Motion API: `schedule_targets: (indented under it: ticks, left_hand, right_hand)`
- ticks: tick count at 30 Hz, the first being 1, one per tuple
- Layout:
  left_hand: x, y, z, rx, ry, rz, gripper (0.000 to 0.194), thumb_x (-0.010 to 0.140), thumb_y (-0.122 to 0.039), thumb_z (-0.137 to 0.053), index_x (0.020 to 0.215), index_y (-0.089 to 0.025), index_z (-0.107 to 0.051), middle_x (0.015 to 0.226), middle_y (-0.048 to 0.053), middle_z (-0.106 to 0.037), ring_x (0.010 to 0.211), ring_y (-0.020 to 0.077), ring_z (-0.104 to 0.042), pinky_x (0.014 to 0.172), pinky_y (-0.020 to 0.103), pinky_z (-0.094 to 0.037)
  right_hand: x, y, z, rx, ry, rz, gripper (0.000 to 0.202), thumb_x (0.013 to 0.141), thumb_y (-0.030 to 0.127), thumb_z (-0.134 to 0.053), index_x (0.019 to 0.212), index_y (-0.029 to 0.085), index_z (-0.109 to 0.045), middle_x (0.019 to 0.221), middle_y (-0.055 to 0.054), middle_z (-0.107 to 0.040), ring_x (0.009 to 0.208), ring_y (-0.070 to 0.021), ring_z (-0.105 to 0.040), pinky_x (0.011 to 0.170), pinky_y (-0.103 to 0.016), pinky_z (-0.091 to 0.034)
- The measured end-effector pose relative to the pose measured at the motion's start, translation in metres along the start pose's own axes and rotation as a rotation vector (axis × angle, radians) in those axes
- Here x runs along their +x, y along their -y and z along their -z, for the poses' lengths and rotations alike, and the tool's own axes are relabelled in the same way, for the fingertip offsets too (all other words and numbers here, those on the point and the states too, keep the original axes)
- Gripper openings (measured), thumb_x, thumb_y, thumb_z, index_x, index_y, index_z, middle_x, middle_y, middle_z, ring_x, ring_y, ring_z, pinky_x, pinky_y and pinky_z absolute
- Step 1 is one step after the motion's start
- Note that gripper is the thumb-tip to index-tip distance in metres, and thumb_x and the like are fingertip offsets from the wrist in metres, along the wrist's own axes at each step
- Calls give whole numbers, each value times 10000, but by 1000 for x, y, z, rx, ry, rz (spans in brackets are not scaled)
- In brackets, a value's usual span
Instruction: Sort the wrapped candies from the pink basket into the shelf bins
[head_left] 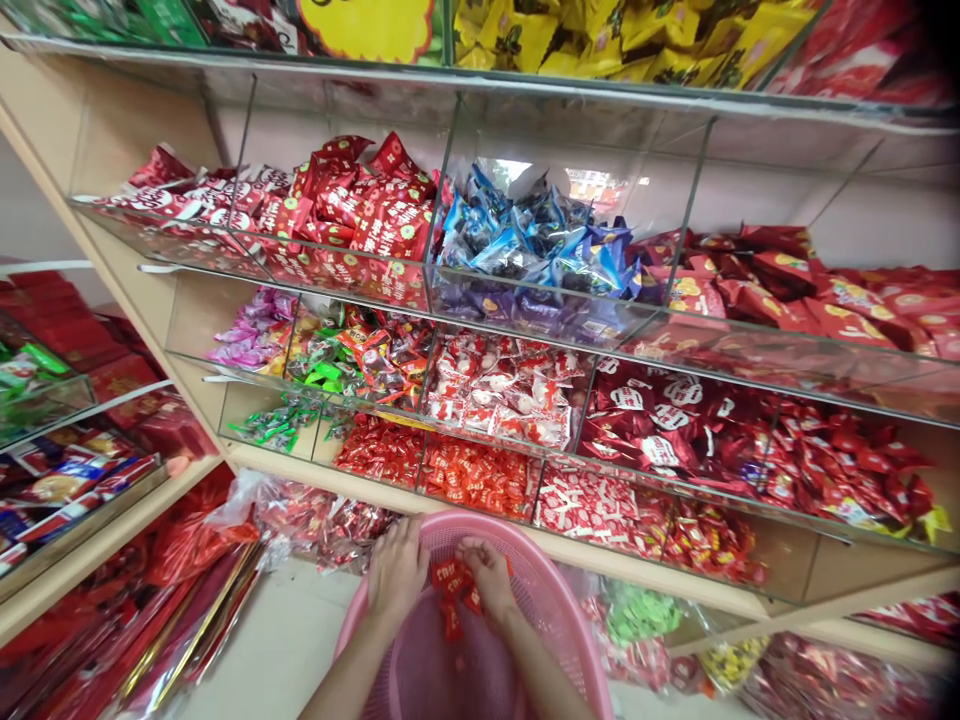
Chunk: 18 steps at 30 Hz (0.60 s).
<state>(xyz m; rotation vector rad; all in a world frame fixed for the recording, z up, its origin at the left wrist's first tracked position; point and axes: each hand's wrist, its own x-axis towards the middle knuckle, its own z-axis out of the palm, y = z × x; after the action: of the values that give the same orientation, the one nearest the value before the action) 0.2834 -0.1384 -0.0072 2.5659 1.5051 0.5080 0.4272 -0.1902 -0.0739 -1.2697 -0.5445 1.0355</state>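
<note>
A round pink plastic basket (pixel 559 600) with meshed sides stands in front of the lowest shelf. My left hand (pixel 397 565) grips its rim at the far left, fingers over the edge. Inside the basket's far side, my right hand (pixel 486 578) is closed on small red wrapped candies (pixel 450 582). Several of these candies hang below and beside the fingers, over the basket's inside. The bottom of the basket is blurred. Right behind the basket is a compartment of orange-red candies (pixel 480 478).
Tiered clear-walled shelves hold blue packets (pixel 517 235), dark red packets (pixel 660 410) and white-and-red sweets (pixel 502 385). Bagged sweets lie on the floor, including a green bag (pixel 641 612). Long red and gold wrapped items (pixel 180 630) lean at the lower left.
</note>
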Motion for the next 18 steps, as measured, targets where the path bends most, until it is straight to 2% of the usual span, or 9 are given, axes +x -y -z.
schedule_targets:
  ticks: [4,7,9,11,13,15,18]
  left_hand:
    - [1,-1,1,8,6,8,401,827,-207,-356,1218,-211,-448,1121,49,-561,1008,187,-489,839,320,-327]
    - [2,-1,2,22,12,18,413,821,-201,-365,1226,-211,-444,1131,52,-556,1006,188,-489,838,320,-329]
    - [2,-2,2,27,18,21,416,817,-199,-372,1227,-206,-446,1141,56,-551,1007,186,-488,842,317,-327]
    - [2,-2,2,26,18,21,420,816,-201,-375,1231,-206,-443,1138,54,-554,1004,187,-488,842,318,-328]
    - [2,-2,2,24,13,22,422,819,-204,-371,1235,-210,-440,1128,50,-558,999,189,-491,837,322,-331]
    - [1,-2,2,27,5,21,418,823,-208,-364,1232,-213,-444,1117,48,-562,991,192,-494,831,328,-334]
    - [1,-1,1,26,9,20,407,826,-210,-354,1220,-206,-457,1107,52,-568,982,191,-498,829,326,-335]
  right_hand:
    - [-1,13,-2,-248,-24,198,195,697,313,-535,831,179,-583,861,-57,-640,857,-189,-592,844,-345,-436]
    - [-21,23,-8,-460,-35,355,194,729,260,-506,894,191,-582,953,-60,-619,945,-191,-551,890,-348,-391]
    - [-42,25,-15,-524,116,306,192,748,212,-463,903,204,-576,893,-37,-623,857,-172,-567,796,-316,-433]
    - [-63,21,-20,-572,388,150,160,722,182,-474,832,212,-587,787,-11,-625,733,-159,-572,663,-277,-449]
    - [-79,14,-20,-665,548,23,177,682,159,-503,823,216,-592,775,-6,-623,701,-158,-568,620,-266,-439]
    - [-86,9,-15,-803,556,2,224,654,149,-523,857,211,-593,848,-27,-621,760,-173,-567,663,-280,-437]
    - [-83,10,-5,-985,427,96,258,635,124,-532,876,190,-598,974,-68,-597,907,-198,-543,787,-300,-410]
